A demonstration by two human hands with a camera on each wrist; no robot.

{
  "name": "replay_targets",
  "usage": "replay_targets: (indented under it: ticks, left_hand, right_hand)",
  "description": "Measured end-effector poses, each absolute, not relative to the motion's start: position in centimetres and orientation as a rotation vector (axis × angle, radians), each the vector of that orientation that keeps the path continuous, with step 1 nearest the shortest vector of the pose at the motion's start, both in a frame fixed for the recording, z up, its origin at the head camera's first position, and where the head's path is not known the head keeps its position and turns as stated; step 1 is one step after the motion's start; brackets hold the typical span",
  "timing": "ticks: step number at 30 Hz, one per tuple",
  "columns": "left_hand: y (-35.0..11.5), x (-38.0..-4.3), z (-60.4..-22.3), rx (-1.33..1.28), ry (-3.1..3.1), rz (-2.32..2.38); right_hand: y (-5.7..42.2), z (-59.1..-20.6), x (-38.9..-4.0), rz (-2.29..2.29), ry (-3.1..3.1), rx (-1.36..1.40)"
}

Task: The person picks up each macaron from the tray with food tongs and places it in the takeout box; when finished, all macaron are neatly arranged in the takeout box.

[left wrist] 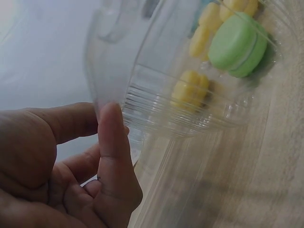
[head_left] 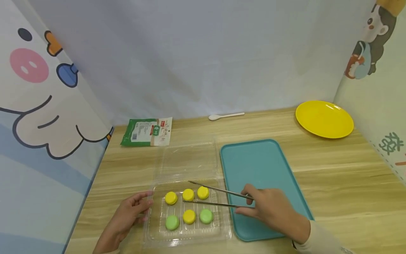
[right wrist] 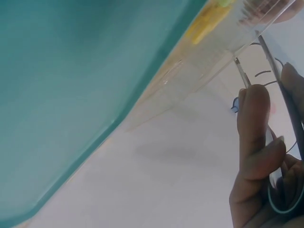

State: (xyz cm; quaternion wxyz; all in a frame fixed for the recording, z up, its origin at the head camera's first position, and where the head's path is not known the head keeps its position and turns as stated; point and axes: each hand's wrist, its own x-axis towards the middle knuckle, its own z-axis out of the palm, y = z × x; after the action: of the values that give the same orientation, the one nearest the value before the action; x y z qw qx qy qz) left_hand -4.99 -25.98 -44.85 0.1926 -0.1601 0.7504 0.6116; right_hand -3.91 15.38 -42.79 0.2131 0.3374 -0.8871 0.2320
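My left hand (head_left: 128, 215) pinches the left rim of a clear plastic box (head_left: 158, 238), thumb and finger on its edge in the left wrist view. Inside, two rows of macarons stand in the ribbed base: several yellow macarons (head_left: 189, 216), and two green ones, one a green macaron (head_left: 172, 222) at front left. Metal tongs (head_left: 228, 192) are gripped in my right hand (head_left: 274, 208), their arms spread. The tips hover over the back row, with nothing between them. Beneath the right hand lies a teal tray (head_left: 253, 162).
The box's clear lid (head_left: 190, 158) lies folded back behind it. Farther off are a green and white packet (head_left: 146, 132), a white spoon (head_left: 226, 116) and a yellow plate (head_left: 325, 120) at the back right. Cloth walls border the wooden table (head_left: 342, 183).
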Motion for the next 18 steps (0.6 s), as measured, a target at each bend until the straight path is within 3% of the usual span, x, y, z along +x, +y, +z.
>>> replay_targets:
  ticks: [18]
  left_hand:
    - [-26.2,-5.0,-45.0,-0.425,2.078,1.719]
  right_hand:
    - [20.9,-43.3,-3.8,0.469,-2.446,0.629]
